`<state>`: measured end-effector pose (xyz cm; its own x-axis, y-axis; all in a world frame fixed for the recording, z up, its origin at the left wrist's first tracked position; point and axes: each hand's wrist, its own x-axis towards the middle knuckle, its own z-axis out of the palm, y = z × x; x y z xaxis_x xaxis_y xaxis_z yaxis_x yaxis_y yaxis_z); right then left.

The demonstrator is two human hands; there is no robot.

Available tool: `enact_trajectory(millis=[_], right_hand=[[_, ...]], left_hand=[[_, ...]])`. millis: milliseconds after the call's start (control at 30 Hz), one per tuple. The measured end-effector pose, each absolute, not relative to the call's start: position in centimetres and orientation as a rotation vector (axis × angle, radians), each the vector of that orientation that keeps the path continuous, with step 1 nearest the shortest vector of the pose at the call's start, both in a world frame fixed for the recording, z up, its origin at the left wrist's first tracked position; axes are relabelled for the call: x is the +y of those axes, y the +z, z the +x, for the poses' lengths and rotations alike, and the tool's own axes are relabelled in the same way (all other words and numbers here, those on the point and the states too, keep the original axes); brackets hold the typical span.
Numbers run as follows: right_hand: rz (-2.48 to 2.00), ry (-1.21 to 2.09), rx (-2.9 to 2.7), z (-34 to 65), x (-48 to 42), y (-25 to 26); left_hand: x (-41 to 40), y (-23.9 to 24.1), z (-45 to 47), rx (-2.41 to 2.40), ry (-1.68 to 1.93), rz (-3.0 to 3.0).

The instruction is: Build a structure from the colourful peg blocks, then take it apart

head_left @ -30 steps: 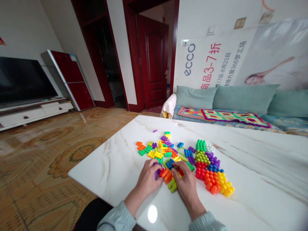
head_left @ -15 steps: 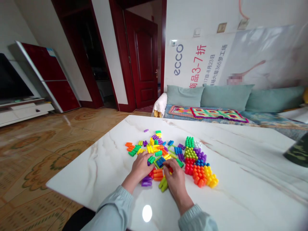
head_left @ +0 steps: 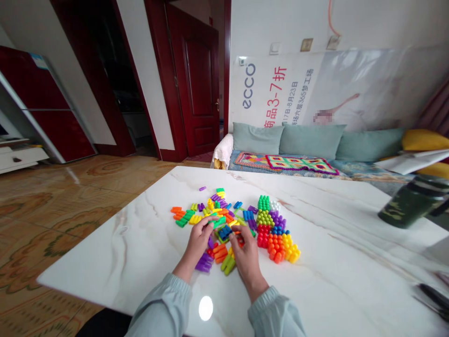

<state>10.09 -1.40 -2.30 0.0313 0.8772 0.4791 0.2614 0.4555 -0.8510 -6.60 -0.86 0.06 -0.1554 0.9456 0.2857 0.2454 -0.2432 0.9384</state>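
Note:
My left hand (head_left: 197, 242) pinches a green plastic building block (head_left: 219, 222) between thumb and fingers, just above the loose pile. Close by on the right, my right hand (head_left: 246, 255) is curled, its fingertips at the edge of a blue block (head_left: 225, 232). Whatever those fingers hold is hidden. Red pieces show partly under that hand. Between my wrists lie an orange block (head_left: 220, 253), a lime green block (head_left: 228, 265) and a purple block (head_left: 204, 263). Yellow blocks (head_left: 195, 219) and an orange block (head_left: 177, 214) lie to the left.
Right of my hands stand knobbly blocks grouped by colour, including red (head_left: 263, 236), orange (head_left: 276, 248), yellow (head_left: 291, 248) and green (head_left: 264, 202). A camouflage cup (head_left: 403, 206) stands on the marble-patterned table (head_left: 336, 267). A sofa with pillows (head_left: 312, 140) is behind.
The view has turned to the right, bringing more of the cup into sight. My left hand has moved up and away with the green block. My right hand stays by the blue block.

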Motion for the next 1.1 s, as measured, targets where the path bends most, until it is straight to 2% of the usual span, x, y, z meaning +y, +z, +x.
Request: enact_trajectory(millis=[167, 367, 933, 1100], right_hand=[[-1.037, 0.729, -1.457, 10.2, -1.5, -2.5], [-1.029, 0.758, -1.471, 10.2, -1.4, -2.7], [-1.012, 0.846, -1.273, 10.5, -1.5, -2.0], [-0.961, 0.780, -1.325, 10.5, -1.6, -2.1]], left_hand=[[-1.1, 0.4, -5.7, 1.122, 1.389, 1.318], [-1.3, 0.1, -5.5, 1.033, 1.341, 1.241], [-0.9, -0.9, -5.2, 1.270, 1.357, 1.374], [-1.1, -0.8, -5.3, 1.213, 1.363, 1.385]])
